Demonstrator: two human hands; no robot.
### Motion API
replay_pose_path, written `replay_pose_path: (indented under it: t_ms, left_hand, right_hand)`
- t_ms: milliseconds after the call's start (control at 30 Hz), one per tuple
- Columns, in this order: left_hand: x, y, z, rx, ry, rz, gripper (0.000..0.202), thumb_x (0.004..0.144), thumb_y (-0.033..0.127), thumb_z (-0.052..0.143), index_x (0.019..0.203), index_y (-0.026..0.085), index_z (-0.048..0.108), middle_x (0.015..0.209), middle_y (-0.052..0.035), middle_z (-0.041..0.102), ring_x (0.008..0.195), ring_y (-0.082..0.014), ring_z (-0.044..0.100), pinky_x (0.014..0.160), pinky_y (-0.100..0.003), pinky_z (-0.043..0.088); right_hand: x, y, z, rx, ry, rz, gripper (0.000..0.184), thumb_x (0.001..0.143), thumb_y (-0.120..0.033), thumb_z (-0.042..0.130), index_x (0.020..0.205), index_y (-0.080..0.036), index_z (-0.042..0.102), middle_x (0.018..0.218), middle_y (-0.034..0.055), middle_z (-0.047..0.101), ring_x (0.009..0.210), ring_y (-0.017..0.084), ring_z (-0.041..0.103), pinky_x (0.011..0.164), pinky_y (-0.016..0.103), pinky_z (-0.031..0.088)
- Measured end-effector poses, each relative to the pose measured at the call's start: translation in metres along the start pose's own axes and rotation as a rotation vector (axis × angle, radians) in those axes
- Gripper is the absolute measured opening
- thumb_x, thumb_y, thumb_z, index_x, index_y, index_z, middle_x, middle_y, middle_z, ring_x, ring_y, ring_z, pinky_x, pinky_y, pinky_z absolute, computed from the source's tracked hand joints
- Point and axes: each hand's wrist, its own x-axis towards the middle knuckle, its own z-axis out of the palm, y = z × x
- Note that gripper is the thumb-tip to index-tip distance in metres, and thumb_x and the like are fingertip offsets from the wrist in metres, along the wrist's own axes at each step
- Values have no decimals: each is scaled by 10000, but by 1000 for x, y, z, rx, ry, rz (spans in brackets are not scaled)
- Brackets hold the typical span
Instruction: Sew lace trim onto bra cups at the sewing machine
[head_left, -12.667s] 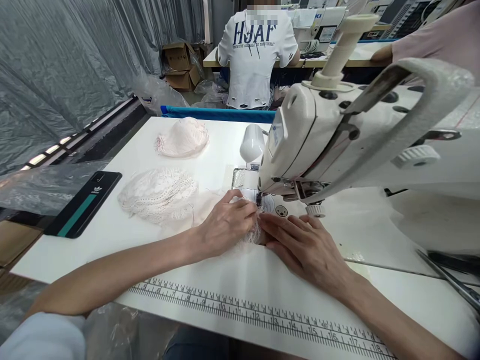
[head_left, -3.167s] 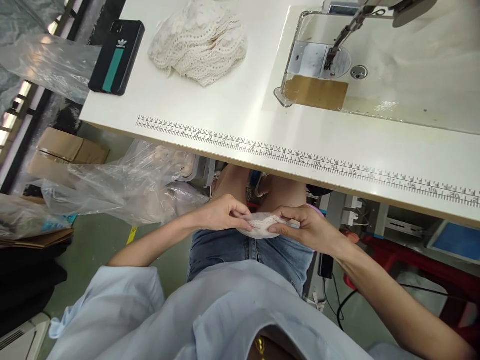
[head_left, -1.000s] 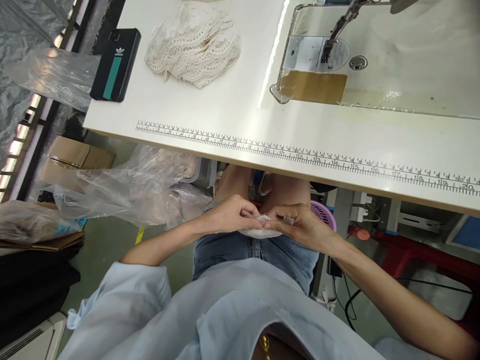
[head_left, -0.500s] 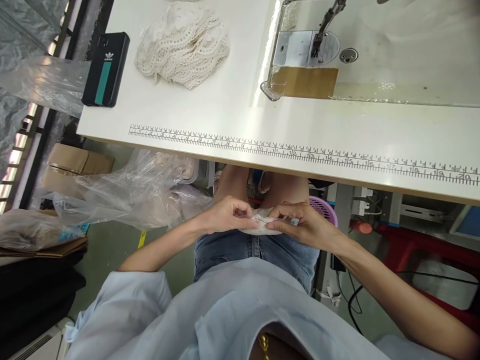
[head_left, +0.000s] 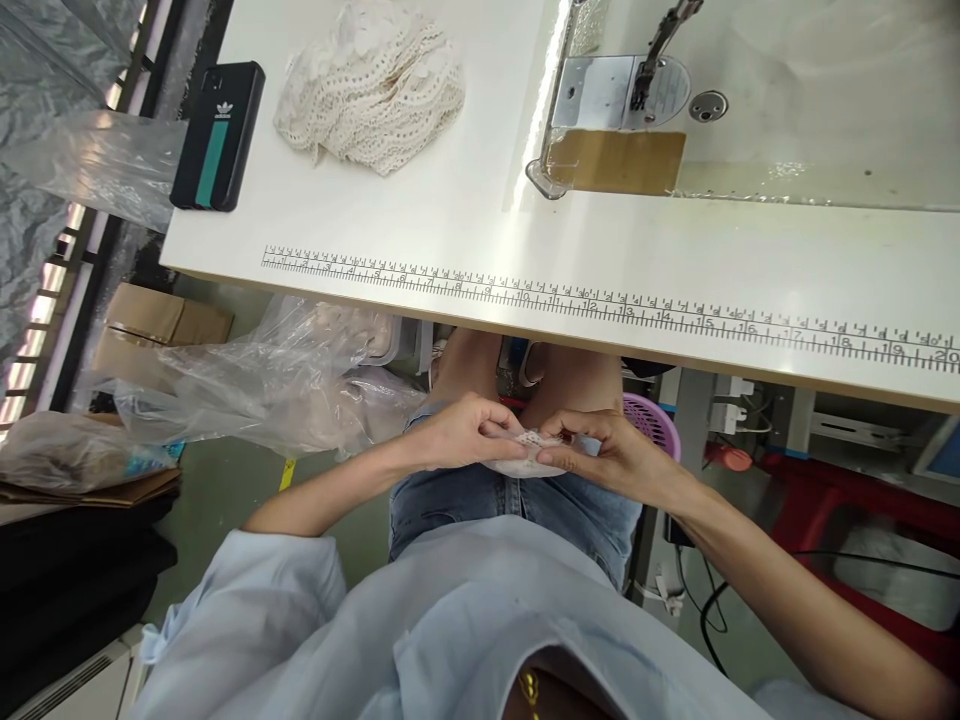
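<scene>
Over my lap, a small piece of white lace fabric (head_left: 531, 458) is stretched between my two hands. My left hand (head_left: 474, 432) pinches its left end between thumb and fingers. At the other end my right hand (head_left: 600, 448) grips it the same way, the thumb lying below the fingers. The fingers cover part of the fabric, so its full shape is hidden. On the table above lies a heap of cream eyelet lace trim (head_left: 375, 95), apart from both hands.
The white table (head_left: 420, 225) has a printed ruler along its front edge. A sewing machine's presser foot (head_left: 643, 82) stands at the upper right, a black phone (head_left: 217, 137) at the left. Plastic bags (head_left: 262, 390), a pink basket (head_left: 654, 425) and a red stool (head_left: 817, 500) are below.
The view has shifted slightly, so everything sits a little further right. Both hands keep hold of the lace fabric, with only small finger movements.
</scene>
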Motion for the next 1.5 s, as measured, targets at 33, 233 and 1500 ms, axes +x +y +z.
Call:
replay_pose_path:
  t_ms: [33, 233, 1500]
  left_hand:
    - [-1, 2, 0, 28, 1, 7, 265, 743, 356, 659, 821, 103, 661, 592, 32, 527, 524, -54, 386, 502, -182, 274]
    - [1, 11, 0, 145, -16, 97, 297, 756, 402, 636, 758, 105, 657, 554, 45, 477, 520, -54, 359, 488, -177, 268]
    - [-1, -4, -28, 205, -138, 57, 222, 755, 296, 669, 891, 127, 715, 801, -44, 730, 705, -120, 643, 636, -180, 451]
  right_hand:
    - [0, 0, 0, 2, 0, -3, 285, 830, -476, 589, 836, -199, 654, 735, 8, 642, 658, 143, 538, 576, 237, 398]
    - [2, -1, -1, 74, -39, -12, 277, 837, -460, 588, 808, -197, 669, 705, 0, 637, 633, 133, 530, 579, 234, 398]
    - [2, 16, -13, 325, 14, 187, 316, 669, -475, 742, 735, -174, 671, 730, 31, 666, 677, 160, 610, 610, 269, 494]
